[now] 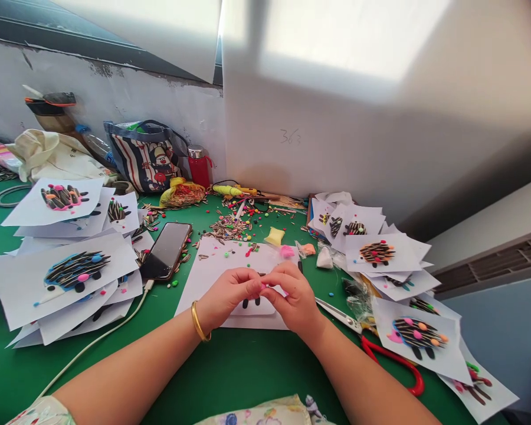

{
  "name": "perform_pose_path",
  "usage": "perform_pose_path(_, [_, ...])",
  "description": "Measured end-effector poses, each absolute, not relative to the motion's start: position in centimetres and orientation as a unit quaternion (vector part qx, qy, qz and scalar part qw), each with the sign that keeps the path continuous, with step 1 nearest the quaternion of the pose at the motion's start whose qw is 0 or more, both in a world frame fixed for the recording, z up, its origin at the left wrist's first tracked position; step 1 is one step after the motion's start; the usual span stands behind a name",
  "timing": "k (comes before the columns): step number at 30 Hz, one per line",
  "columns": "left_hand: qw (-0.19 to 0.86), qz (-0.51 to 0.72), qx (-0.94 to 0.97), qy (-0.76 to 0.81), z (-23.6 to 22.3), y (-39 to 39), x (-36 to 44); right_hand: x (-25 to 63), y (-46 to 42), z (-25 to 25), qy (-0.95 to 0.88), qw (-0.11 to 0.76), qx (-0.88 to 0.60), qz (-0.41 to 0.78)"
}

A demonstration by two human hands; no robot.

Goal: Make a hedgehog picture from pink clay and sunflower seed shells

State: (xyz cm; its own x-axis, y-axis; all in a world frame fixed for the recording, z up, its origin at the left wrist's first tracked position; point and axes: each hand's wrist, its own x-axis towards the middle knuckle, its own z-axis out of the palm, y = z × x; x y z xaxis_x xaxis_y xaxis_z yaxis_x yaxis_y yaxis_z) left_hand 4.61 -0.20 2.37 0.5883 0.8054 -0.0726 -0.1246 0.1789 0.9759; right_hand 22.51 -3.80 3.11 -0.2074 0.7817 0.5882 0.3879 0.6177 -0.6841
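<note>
My left hand [232, 294], with a gold bangle at its wrist, and my right hand [295, 296] meet fingertip to fingertip. Both are closed in a pinch around a small bit of pink modelling clay [262, 287], mostly covered by the fingers. Below them lies a white card [243, 311] with black oval clay feet on it; the rest of its picture is hidden behind my hands. The card rests on a larger white sheet [190, 295]. Past my fingers, a pink clay lump [287, 252] and a yellow packet [275, 236] sit at the sheet's far edge.
Stacks of cards with seed hedgehogs stand left [22, 283] and right [442, 348]. Red-handled scissors [393, 360] lie by my right forearm. A phone [167, 251] with a white cable lies left. Sunflower seeds [225, 229], a red bottle [199, 168] and a striped bag [144, 159] stand behind.
</note>
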Motion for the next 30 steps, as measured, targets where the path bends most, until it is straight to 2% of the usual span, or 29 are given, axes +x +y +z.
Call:
perform_pose_path(19, [0.68,0.313,0.576,0.327,3.01,-0.24,4.74,22.7,-3.61,2.82,-0.746,0.497,-0.412,0.163])
perform_pose_path(30, [0.626,0.31,0.623,0.353,3.3,-0.32,4.89,22.46,-3.49,2.64,-0.755,0.474,-0.433,0.134])
